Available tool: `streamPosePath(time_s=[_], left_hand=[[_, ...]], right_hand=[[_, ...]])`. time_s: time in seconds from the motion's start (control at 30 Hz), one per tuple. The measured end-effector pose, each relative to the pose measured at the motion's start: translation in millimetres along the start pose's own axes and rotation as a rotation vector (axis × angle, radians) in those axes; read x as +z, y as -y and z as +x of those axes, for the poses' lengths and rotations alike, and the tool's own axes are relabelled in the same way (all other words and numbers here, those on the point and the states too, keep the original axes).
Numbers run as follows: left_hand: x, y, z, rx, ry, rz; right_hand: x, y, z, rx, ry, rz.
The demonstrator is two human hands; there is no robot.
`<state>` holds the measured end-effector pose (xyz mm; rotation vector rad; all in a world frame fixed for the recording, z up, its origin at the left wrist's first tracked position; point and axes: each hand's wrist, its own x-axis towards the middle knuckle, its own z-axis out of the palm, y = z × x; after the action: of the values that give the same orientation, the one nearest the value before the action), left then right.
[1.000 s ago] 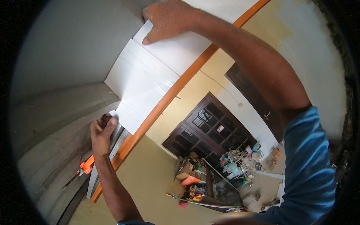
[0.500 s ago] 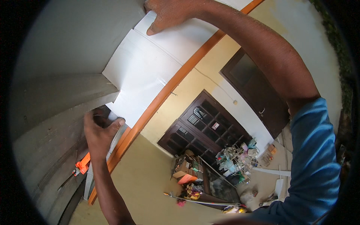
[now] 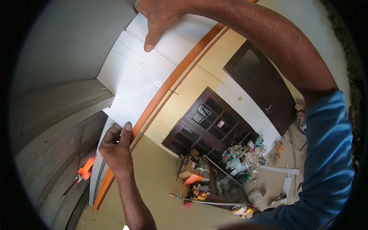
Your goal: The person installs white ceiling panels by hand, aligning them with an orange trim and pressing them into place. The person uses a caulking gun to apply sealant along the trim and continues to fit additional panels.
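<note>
A bent white panel (image 3: 134,73) spans the upper left, between grey boards and an orange-brown strip of trim. My left hand (image 3: 118,153) is closed at the panel's lower end, thumb over its corner and fingers curled beside a grey metal channel (image 3: 97,168). Across the upper part of the panel reaches my right hand (image 3: 163,17), its thumb stretched out flat on the white surface. The tips of its other fingers are cut off or hidden at the top edge. The orange-brown trim (image 3: 165,90) runs diagonally along the panel's right side.
An orange tool with a thin dark rod (image 3: 86,168) rests by the grey boards (image 3: 57,142) at the left. Below lie dark double doors (image 3: 211,122), another dark door (image 3: 260,84), a cardboard box (image 3: 189,170) and a heap of plastic bags (image 3: 243,159).
My left hand has come out from behind the grey boards and shifted right onto the panel's lower end. My right hand has slid slightly left, its thumb now lower on the panel.
</note>
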<state>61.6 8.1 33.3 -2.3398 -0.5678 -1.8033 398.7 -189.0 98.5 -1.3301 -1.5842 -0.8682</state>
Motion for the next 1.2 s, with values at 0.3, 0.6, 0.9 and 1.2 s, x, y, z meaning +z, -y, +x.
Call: streamPosePath(time_s=[0.3, 0.6, 0.9, 1.2], left_hand=[[9, -11, -5, -0.077, 0.000, -0.173], [13, -18, -8, -0.079, -0.027, -0.150], [13, -14, -7, -0.072, -0.025, -0.081], [15, -18, -9, -0.036, -0.026, -0.030]], right_hand=[[0, -8, -2, -0.122, 0.006, 0.023], [4, -6, -3, -0.106, -0.030, -0.045], [5, -6, 2, -0.111, 0.019, -0.094], [20, 7, -11, -0.061, -0.166, -0.186]])
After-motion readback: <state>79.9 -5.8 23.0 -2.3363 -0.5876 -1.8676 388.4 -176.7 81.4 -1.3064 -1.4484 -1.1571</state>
